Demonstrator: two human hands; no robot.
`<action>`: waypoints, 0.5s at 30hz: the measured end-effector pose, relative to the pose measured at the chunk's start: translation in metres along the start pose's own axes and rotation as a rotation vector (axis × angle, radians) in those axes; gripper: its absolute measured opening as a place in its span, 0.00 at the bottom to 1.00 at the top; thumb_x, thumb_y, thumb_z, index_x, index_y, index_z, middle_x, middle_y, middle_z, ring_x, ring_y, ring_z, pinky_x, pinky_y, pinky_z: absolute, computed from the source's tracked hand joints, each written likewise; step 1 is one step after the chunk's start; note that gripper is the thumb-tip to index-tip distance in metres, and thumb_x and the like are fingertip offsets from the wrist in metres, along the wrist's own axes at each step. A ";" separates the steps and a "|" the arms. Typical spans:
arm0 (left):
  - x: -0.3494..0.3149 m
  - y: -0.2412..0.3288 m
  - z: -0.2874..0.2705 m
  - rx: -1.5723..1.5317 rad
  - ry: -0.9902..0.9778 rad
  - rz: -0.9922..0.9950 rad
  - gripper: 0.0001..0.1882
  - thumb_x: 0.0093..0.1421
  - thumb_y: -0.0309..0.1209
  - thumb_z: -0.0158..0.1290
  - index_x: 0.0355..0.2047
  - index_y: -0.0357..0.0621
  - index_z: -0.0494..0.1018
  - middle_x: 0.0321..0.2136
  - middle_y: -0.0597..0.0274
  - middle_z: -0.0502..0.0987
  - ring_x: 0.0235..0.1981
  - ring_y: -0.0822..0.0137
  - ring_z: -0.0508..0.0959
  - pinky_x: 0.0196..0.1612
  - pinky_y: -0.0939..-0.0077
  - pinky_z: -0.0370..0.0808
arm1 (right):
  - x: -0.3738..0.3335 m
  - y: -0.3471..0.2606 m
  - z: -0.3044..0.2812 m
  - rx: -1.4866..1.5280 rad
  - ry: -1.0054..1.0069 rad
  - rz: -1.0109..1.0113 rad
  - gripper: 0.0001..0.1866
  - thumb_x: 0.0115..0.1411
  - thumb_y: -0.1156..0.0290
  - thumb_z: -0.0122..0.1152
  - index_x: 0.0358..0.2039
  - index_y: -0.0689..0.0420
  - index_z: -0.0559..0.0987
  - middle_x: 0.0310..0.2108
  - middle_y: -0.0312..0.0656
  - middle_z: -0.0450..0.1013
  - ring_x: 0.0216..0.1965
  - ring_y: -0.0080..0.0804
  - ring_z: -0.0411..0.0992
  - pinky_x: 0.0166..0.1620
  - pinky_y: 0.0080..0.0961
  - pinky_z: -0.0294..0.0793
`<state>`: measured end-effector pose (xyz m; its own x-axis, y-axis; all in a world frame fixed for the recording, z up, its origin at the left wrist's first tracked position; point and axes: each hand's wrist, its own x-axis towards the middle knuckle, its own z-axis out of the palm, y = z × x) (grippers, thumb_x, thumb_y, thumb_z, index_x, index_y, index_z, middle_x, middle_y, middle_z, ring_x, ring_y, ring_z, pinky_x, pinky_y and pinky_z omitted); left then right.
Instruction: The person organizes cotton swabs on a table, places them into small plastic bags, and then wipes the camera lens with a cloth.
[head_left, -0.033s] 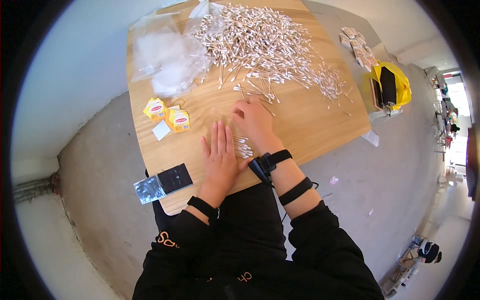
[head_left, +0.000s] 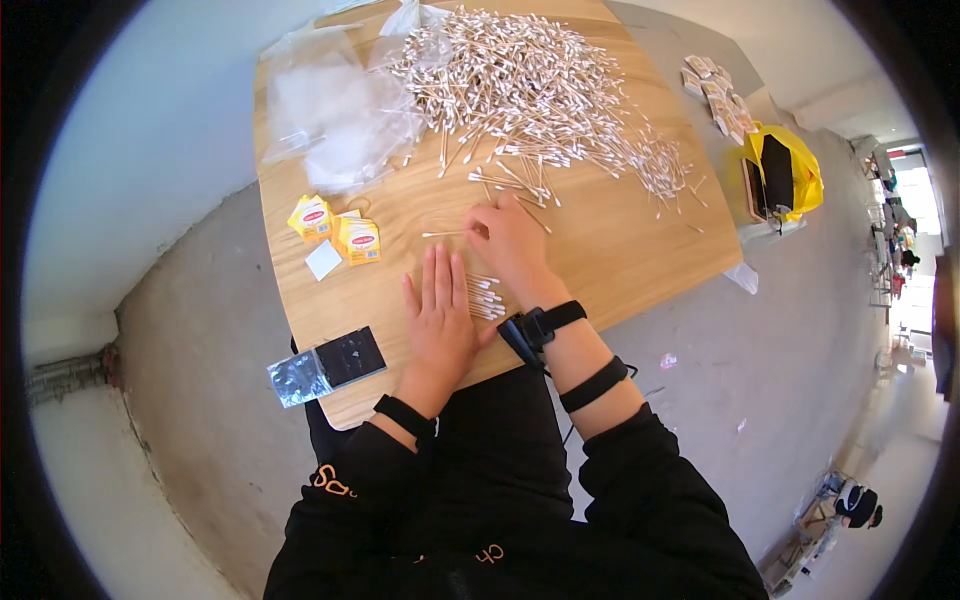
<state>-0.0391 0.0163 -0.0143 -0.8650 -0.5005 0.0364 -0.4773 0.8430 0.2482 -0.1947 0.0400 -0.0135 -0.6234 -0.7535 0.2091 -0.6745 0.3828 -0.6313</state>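
Note:
My left hand point(head_left: 440, 320) lies flat near the table's front edge, fingers straight, over one end of a small row of cotton swabs point(head_left: 486, 298). The white tips of that row show to the right of its fingers. Just beyond, my right hand point(head_left: 508, 238) is closed in a pinch. A single cotton swab point(head_left: 443, 234) sticks out leftward from its fingertips. Farther back spreads a big heap of loose cotton swabs point(head_left: 520, 90), with a few strays point(head_left: 515, 182) lying close above my right hand.
Clear plastic bags point(head_left: 335, 110) cover the table's back left. Nearer are yellow printed cards point(head_left: 358, 240) and a white square point(head_left: 323, 260). A dark flat item with a silvery packet point(head_left: 298, 378) overhangs the left edge. A yellow bag point(head_left: 802, 170) stands beyond the right edge of the wooden table point(head_left: 640, 255).
The single swab at my right fingertips, only a faint blur before, now shows sharply, pointing left. My left hand has stayed in place.

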 end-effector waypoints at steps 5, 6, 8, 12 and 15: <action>-0.013 -0.008 0.002 -0.087 0.085 -0.015 0.54 0.45 0.58 0.56 0.62 0.30 0.50 0.65 0.45 0.48 0.68 0.52 0.46 0.65 0.43 0.40 | -0.026 0.003 -0.028 -0.012 -0.370 -0.010 0.09 0.50 0.66 0.64 0.32 0.52 0.79 0.33 0.42 0.70 0.30 0.35 0.71 0.34 0.28 0.72; -0.013 -0.007 0.001 -0.058 0.071 0.014 0.55 0.46 0.59 0.55 0.62 0.30 0.50 0.66 0.44 0.47 0.68 0.52 0.46 0.65 0.43 0.40 | -0.034 0.004 -0.031 0.088 -0.268 0.119 0.10 0.49 0.65 0.65 0.33 0.52 0.78 0.33 0.41 0.71 0.31 0.37 0.72 0.33 0.31 0.72; -0.007 -0.011 0.002 -0.048 0.064 0.074 0.54 0.46 0.59 0.55 0.62 0.31 0.51 0.65 0.45 0.48 0.68 0.52 0.46 0.65 0.44 0.40 | -0.040 0.006 -0.033 0.186 -0.166 0.252 0.12 0.48 0.64 0.65 0.33 0.52 0.78 0.33 0.41 0.71 0.33 0.38 0.72 0.33 0.34 0.72; 0.004 -0.006 0.001 -0.021 0.023 0.134 0.55 0.43 0.59 0.57 0.62 0.34 0.53 0.65 0.47 0.49 0.68 0.54 0.47 0.65 0.47 0.43 | -0.032 0.016 -0.016 0.007 0.138 0.263 0.15 0.48 0.65 0.66 0.37 0.51 0.76 0.35 0.40 0.71 0.33 0.38 0.72 0.34 0.34 0.72; 0.000 0.001 -0.001 -0.022 -0.035 0.115 0.54 0.43 0.59 0.57 0.62 0.34 0.54 0.65 0.47 0.49 0.67 0.54 0.48 0.65 0.48 0.43 | -0.026 0.017 -0.010 -0.072 0.120 0.190 0.14 0.48 0.65 0.66 0.37 0.51 0.76 0.33 0.40 0.71 0.33 0.38 0.72 0.33 0.33 0.72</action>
<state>-0.0401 0.0171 -0.0133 -0.9191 -0.3928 0.0323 -0.3710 0.8899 0.2655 -0.1941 0.0721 -0.0224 -0.7812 -0.5972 0.1818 -0.5647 0.5519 -0.6136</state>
